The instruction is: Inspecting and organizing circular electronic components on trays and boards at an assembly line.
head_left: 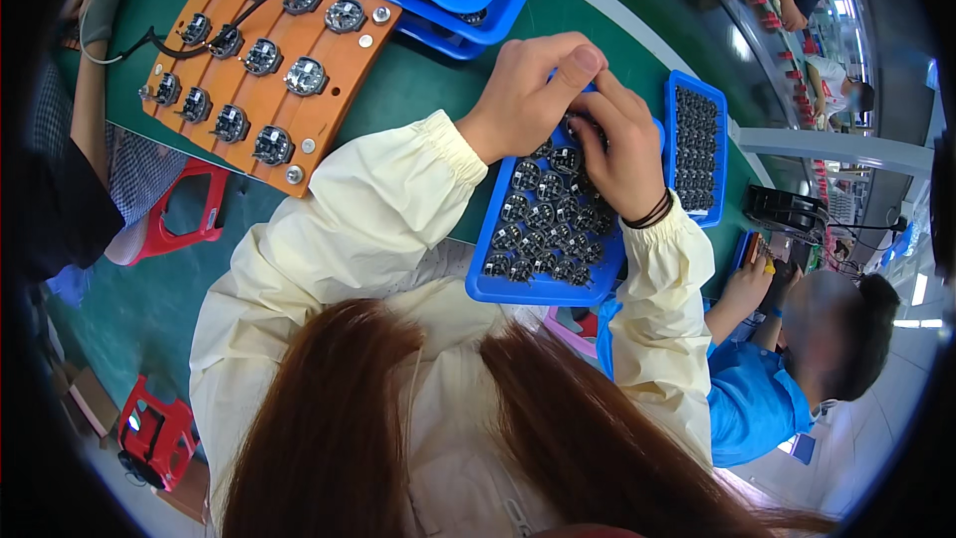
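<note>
My left hand (533, 90) and my right hand (627, 147) meet above the far end of a blue tray (488, 286). Left-hand fingers are curled, with the thumb on top; whatever they hold is hidden. My right thumb and fingers are bent together, and a dark bit shows between them, too covered to name. The tray holds many small round black-and-silver parts (541, 214), seemingly electromechanical assemblies. To the left lies an orange board (324, 115) carrying similar, larger-looking round parts (262, 57) in rows.
Stacked blue trays (488, 32) stand at the far side. Another blue tray (719, 201) of dark parts lies right. A black cable (269, 0) crosses the board. A person in blue (757, 403) works at right; another person's arm (90, 100) is at left. Red stools (189, 214) stand below.
</note>
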A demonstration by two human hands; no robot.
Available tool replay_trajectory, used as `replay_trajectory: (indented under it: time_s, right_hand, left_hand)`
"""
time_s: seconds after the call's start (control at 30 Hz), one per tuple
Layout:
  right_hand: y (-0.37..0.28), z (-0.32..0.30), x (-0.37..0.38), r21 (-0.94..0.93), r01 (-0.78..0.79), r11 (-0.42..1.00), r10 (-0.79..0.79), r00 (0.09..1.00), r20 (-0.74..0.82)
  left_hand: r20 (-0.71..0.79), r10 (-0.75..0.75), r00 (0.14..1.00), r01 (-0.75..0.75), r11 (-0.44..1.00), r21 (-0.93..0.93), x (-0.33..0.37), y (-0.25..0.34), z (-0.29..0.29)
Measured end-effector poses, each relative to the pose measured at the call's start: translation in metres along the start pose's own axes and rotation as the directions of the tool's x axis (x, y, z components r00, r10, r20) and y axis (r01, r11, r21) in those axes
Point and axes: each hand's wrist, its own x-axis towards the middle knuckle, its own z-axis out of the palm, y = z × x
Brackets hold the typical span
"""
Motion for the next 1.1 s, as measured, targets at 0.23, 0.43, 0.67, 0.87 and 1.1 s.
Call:
replay_trajectory:
  time_s: [0.23,0.43,0.67,0.87,1.1]
  right_hand:
    - [0.000,-0.005,0.011,-0.004,0.028,1.000,-0.027,0.991,0.130]
    - [-0.002,-0.009,0.013,-0.130,0.053,0.990,-0.018,0.966,0.259]
    - [-0.014,-0.009,0.002,-0.335,0.140,0.932,-0.122,0.990,0.074]
    - [-0.008,0.006,-0.007,-0.278,0.069,0.958,-0.076,0.997,-0.015]
    - [0.000,0.015,-0.005,-0.102,-0.018,0.995,0.023,0.998,0.053]
  left_hand:
    - [-0.006,0.005,1.000,-0.005,1.000,-0.009,0.002,-0.001,-0.005]
    - [-0.090,0.085,0.992,-0.085,0.996,-0.005,0.002,-0.002,0.000]
    - [-0.115,0.097,0.989,-0.099,0.995,-0.013,0.001,0.005,0.004]
    - [-0.094,0.045,0.995,-0.038,0.996,0.075,0.002,-0.003,0.005]
    - [-0.215,0.058,0.975,-0.043,0.996,0.077,0.006,-0.014,0.012]
